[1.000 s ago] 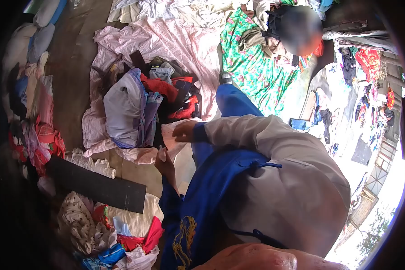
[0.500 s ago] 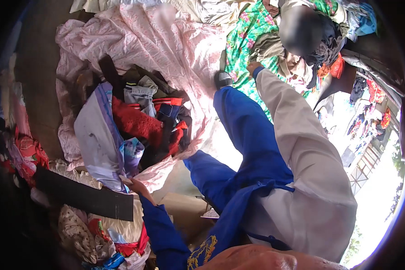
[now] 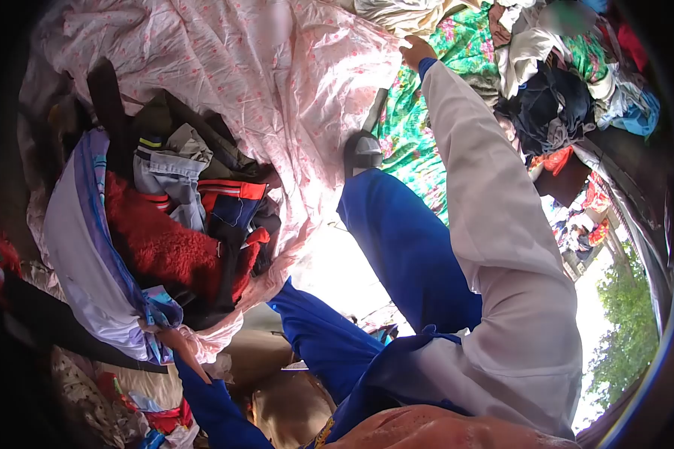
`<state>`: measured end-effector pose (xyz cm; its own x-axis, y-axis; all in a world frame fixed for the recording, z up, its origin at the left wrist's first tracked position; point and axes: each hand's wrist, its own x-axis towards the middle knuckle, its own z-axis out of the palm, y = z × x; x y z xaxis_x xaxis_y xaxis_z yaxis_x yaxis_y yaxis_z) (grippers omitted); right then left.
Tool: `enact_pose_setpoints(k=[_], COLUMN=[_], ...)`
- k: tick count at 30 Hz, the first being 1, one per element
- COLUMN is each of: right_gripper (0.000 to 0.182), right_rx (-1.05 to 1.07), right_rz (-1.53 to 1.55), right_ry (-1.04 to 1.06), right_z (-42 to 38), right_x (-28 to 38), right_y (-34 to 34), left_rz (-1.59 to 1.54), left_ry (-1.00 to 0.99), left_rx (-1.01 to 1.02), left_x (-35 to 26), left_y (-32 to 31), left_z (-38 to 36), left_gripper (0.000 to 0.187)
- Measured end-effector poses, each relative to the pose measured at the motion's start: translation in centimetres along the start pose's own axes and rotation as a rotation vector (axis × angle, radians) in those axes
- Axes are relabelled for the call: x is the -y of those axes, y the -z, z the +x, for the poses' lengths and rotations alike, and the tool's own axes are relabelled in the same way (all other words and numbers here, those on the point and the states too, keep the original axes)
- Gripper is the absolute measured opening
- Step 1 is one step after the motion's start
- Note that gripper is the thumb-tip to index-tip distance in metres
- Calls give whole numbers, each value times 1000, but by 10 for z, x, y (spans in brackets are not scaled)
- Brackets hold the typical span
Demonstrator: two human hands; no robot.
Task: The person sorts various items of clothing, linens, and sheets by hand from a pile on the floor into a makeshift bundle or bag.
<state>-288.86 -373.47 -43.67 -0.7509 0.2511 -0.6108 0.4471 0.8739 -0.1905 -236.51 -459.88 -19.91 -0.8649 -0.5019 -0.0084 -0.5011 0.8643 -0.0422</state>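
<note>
My left hand (image 3: 165, 338) is closed on the bunched edge of a white and purple cloth (image 3: 82, 247) at the lower left. My right hand (image 3: 414, 52) is at the top, its fingers closed at the corner of a pink patterned sheet (image 3: 292, 82). On the sheet lies a heap of clothes, with a fluffy red garment (image 3: 165, 236), grey shorts (image 3: 174, 176) and a dark blue garment with a red band (image 3: 234, 200). A green floral cloth (image 3: 412, 142) spreads beside the sheet, below my right hand.
A black garment (image 3: 554, 101) and other clothes pile up at the upper right. One dark shoe (image 3: 363, 152) stands at the sheet's edge. Several cloths (image 3: 157, 408) lie at the lower left, near a dark board (image 3: 45, 314). Bright daylight and a tree (image 3: 625, 329) show at right.
My right hand has moved up from the green floral cloth to the pink sheet's corner. The view has shifted, and my left hand still holds the white and purple cloth.
</note>
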Motion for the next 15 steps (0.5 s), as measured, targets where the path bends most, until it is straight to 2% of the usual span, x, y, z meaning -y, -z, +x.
enact_pose_setpoints(k=[1,2,3,5,6,8,9,10,11,13,14,15], right_gripper=[52,57,62,67,66,60,58,51,45,35,34,33], right_rx=[94,67,136,223,204,-25,-141,-69,-174,-241,-194,-209], right_rz=[44,25,120,117,176,-94,-229,-117,-85,-35,146,87], right_ry=[-45,1,-78,-141,-122,125,249,75,93,87,-35,-31], right_z=[4,15,12,19,4,13,1,-15,-43,-72,-110,-105], right_x=[15,17,31,43,54,14,13,8,11,-19,-4,-47], right_y=[4,-3,0,-6,-3,-23,-19,-3,12,34,60,64], left_rz=[69,137,205,333,394,275,214,86,91,96,-106,-101], left_ry=[5,14,22,25,-102,39,109,128,78,-25,98,92], left_rx=[78,150,224,376,310,291,281,226,204,153,-6,-13], left_x=[1,3,5,8,-3,-43,-46,-40,-22,9,1,-14], left_y=[0,1,5,12,12,20,23,17,7,-11,-20,-20], left_z=[-6,-12,-19,-20,-18,-6,-7,-7,-10,-17,-13,-4], left_gripper=[62,62,61,61,58,57,57,52,50,48,46,49])
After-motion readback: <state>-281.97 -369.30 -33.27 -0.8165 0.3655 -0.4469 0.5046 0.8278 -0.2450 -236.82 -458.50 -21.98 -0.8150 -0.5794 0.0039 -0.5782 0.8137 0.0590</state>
